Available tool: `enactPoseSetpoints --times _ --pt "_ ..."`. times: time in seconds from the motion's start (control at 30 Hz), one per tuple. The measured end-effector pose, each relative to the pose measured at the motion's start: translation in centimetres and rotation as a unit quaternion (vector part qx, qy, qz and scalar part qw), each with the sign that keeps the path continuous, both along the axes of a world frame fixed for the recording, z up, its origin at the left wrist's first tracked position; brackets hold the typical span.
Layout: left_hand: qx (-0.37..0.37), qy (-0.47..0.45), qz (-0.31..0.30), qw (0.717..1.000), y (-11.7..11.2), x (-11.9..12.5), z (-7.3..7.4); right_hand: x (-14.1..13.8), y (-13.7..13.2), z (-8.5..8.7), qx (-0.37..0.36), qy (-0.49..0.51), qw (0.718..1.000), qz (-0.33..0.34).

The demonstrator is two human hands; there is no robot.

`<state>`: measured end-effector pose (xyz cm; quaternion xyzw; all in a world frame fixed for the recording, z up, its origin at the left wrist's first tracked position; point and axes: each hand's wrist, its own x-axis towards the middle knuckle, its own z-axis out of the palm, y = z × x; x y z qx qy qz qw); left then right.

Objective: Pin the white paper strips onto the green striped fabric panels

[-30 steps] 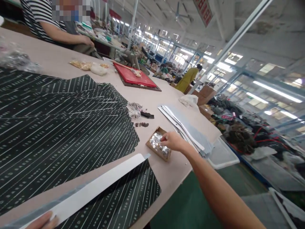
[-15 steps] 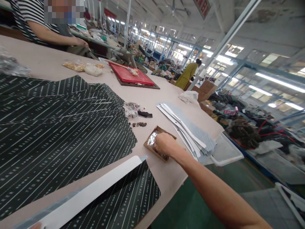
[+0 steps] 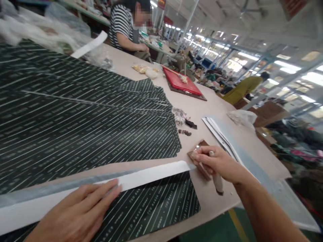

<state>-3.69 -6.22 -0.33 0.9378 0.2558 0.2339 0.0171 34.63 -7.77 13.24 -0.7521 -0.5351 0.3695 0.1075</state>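
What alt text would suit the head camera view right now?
A person's left hand presses flat on a white strip lying over dark striped sheets, while the right hand, holding a pale-handled tool, reaches a small cardboard box on the table.

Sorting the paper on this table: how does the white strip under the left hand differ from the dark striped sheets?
The white strip is plain, long and narrow; the dark striped sheets are wide and line-patterned. The left hand presses the strip; no hand touches the big sheets. Both lie flat on the table.

By the red board (image 3: 182, 84): 2 hands, 1 white strip (image 3: 141, 175), 1 cardboard tray (image 3: 198, 158), 1 paper stack (image 3: 222, 134), 2 ppl.
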Motion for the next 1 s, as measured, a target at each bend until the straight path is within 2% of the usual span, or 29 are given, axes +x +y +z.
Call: enactPoseSetpoints --times 0.07,0.17,0.3,0.4,0.53,0.63,0.8,1.0 --pt "-0.011 0.024 -0.001 1.0 -0.2 -0.1 1.1 -3.4 0.0 0.0 -0.012 0.074 0.997 0.004" --pt "-0.054 0.028 0.019 0.998 -0.3 0.2 2.0 -8.4 0.8 -0.7 -0.08 0.112 0.989 0.046" --pt "-0.08 0.034 0.026 0.996 -0.6 0.3 1.6 -13.5 2.7 -2.7 -0.119 0.123 0.978 0.117" --pt "-0.087 0.043 0.028 0.995 -0.8 0.1 1.1 -15.7 4.1 -4.4 -0.123 0.118 0.971 0.168" --pt "-0.085 0.034 0.03 0.995 -0.8 0.0 0.9 -16.8 5.3 -6.0 -0.117 0.077 0.965 0.219" --pt "-0.097 0.04 0.029 0.994 -0.9 0.1 0.5 -17.0 5.7 -6.7 -0.133 0.086 0.959 0.235" --pt "-0.098 0.051 0.019 0.994 -1.1 0.1 -0.1 -16.9 6.3 -7.0 -0.165 0.125 0.951 0.228" --pt "-0.104 0.047 0.018 0.993 -0.9 0.0 0.4 -16.6 7.4 -7.2 -0.219 0.171 0.936 0.215"
